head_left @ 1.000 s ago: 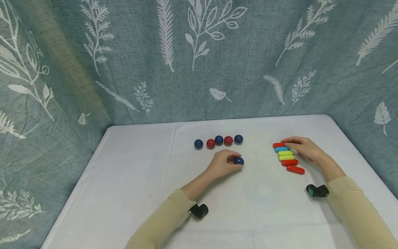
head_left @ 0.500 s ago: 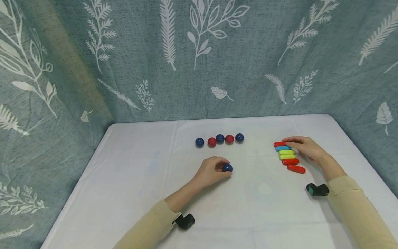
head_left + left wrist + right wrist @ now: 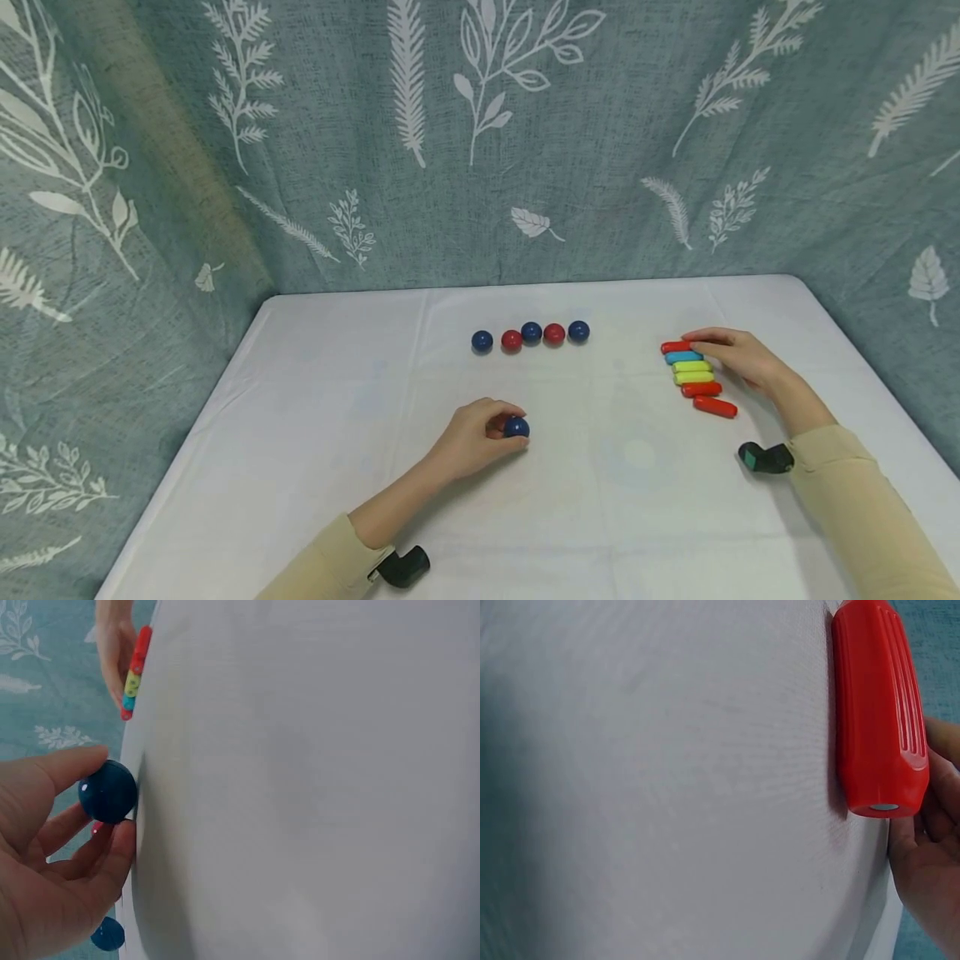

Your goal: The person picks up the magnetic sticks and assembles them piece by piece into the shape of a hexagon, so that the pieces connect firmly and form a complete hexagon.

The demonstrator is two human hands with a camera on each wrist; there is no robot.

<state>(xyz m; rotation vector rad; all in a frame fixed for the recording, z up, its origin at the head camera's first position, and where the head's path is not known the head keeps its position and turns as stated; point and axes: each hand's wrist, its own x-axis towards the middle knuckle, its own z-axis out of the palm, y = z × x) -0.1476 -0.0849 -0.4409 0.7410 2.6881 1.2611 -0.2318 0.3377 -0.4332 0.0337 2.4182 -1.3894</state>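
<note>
My left hand point(image 3: 480, 437) pinches a dark blue ball point(image 3: 517, 427) between thumb and fingertips over the middle of the table; the left wrist view shows this ball point(image 3: 108, 792) close up. On the right, my right hand point(image 3: 738, 357) pinches the right end of the farthest red rod point(image 3: 676, 347), which lies on the table. In front of that rod lie a blue rod point(image 3: 683, 357), two yellow-green rods point(image 3: 692, 372) and a red rod point(image 3: 701, 389), side by side. The nearest red rod point(image 3: 716, 407) lies slightly apart and partly hides my right hand in the right wrist view.
A row of blue and red balls stands toward the back, from a blue ball point(image 3: 482, 342) at left to another blue ball point(image 3: 578, 332) at right. White cloth covers the table point(image 3: 300, 433). A patterned green curtain point(image 3: 450, 225) hangs behind it.
My left hand has moved left and toward the front edge, carrying the blue ball. My right hand has stayed at the farthest red rod.
</note>
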